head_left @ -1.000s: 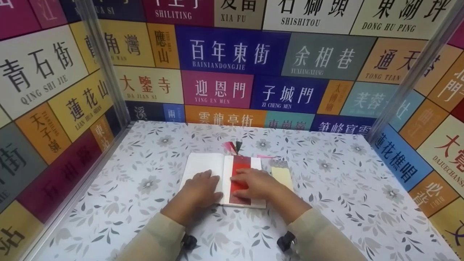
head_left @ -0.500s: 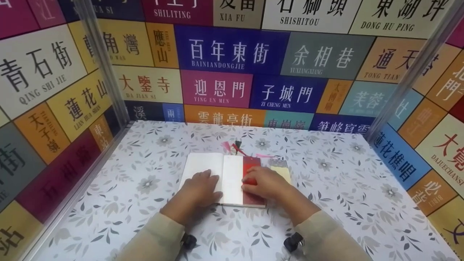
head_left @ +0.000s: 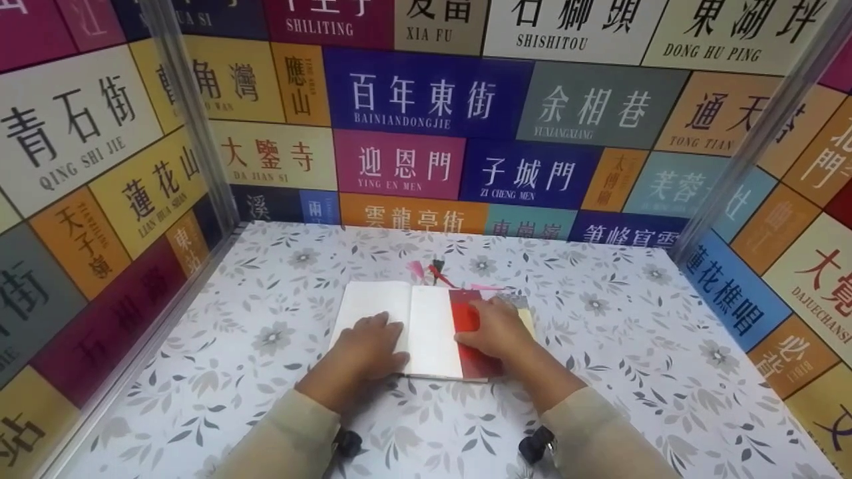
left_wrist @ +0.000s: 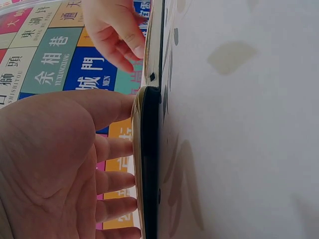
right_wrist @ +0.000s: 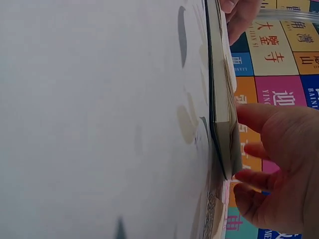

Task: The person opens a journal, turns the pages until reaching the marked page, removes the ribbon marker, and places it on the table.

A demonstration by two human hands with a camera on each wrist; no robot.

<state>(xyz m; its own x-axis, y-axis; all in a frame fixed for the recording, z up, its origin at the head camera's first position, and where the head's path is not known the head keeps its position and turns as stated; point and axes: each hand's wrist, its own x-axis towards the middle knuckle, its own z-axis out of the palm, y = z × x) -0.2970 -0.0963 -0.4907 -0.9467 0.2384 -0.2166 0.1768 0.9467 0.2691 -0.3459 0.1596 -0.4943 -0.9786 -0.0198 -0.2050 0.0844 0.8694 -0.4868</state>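
Note:
An open notebook [head_left: 376, 306] lies flat on the flowered table [head_left: 266, 399]. My left hand [head_left: 369, 346] rests flat on its left page, fingers straight, as the left wrist view confirms with the left hand [left_wrist: 65, 169] against the notebook's edge [left_wrist: 149, 164]. My right hand [head_left: 496, 329] presses a red bookmark [head_left: 466, 318] onto the right page near the outer edge. In the right wrist view the right hand [right_wrist: 281, 164] has its fingertips on the notebook [right_wrist: 222, 114]. Red and dark tassels [head_left: 431, 269] stick out beyond the top of the notebook.
A cream bookmark [head_left: 526, 314] lies on the table just right of the notebook, mostly hidden by my right hand. Walls of coloured street-name panels [head_left: 426, 106] close in the table at the left, back and right, with metal posts [head_left: 190, 113] at the corners.
My right hand has slid the red bookmark to the right, from beside the spine to the outer part of the right page. The left hand has stayed put.

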